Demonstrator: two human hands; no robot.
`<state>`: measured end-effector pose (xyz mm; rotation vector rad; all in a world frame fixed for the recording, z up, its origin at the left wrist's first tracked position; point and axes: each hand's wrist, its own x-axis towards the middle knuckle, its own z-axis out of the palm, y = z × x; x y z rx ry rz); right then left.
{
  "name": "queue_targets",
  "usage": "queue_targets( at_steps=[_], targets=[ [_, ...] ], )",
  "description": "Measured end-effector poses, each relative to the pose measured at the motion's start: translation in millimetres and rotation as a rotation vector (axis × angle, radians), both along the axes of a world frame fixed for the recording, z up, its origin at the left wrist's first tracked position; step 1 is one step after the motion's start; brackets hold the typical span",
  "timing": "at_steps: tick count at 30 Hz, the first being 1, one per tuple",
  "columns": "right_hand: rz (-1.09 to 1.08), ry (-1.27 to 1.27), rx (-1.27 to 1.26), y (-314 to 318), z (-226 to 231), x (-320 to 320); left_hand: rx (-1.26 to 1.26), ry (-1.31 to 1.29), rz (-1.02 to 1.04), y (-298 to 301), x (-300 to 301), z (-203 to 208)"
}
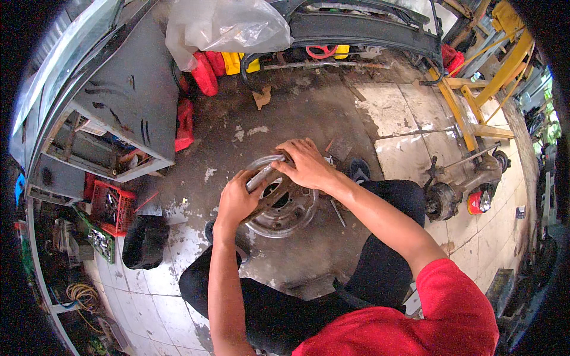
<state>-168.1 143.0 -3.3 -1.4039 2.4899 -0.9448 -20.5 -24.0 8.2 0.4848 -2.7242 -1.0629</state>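
Observation:
A bare grey steel wheel rim [304,215] stands on the dark, worn floor between my legs, its round centre hole and smaller holes in view. My left hand [238,199] is closed over the left side of its upper edge, thumb across the metal. On the upper right of the same edge, my right hand [306,165] curls its fingers around the metal. Both palms hide parts of the rim. Whether the curved band under my hands is a separate ring, I cannot tell. A thin metal rod [338,212] lies to the right of the rim.
At left stand a grey metal cabinet [127,77], a red crate [113,207] and a black padded block [144,242]. An axle assembly [463,185] lies on the tiles at right, near a yellow frame [469,107]. A dark vehicle panel [362,29] spans the back.

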Motion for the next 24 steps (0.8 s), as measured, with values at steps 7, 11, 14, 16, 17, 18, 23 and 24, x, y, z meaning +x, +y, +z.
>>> queue_targets(
  at_steps=[7, 11, 14, 16, 17, 18, 23, 24],
  targets=[
    [0.098, 0.038, -0.060, 0.5, 0.5, 5.7, 0.000, -0.004, -0.038, -2.1, 2.0, -3.9],
    [-0.013, -0.077, 0.015, 3.8, -1.4, -8.3, -0.015, 0.005, -0.018, -1.2, 1.3, -3.3],
    [0.081, 0.079, -0.172, 3.0, -5.1, 5.3, -0.010, 0.005, -0.024, -0.4, 0.9, -1.7],
    [0.100, 0.071, -0.171, 1.2, -8.6, 5.4, 0.001, 0.006, -0.030, -1.2, 5.4, -2.2],
    [0.105, 0.075, -0.172, 1.2, -8.4, 1.0, 0.007, 0.013, -0.035, -1.2, 4.2, -0.5],
    [0.070, 0.011, -0.176, 1.0, -12.9, -5.1, 0.013, 0.020, -0.039, -1.0, 3.5, 0.9],
    [-0.103, -0.385, -0.092, 7.7, -39.3, -31.0, 0.009, -0.042, -0.009, 4.0, -0.3, 5.1],
    [-0.061, -0.300, -0.103, 7.0, -32.6, -24.9, 0.026, -0.059, -0.001, 4.5, -0.3, 4.2]
  ],
)
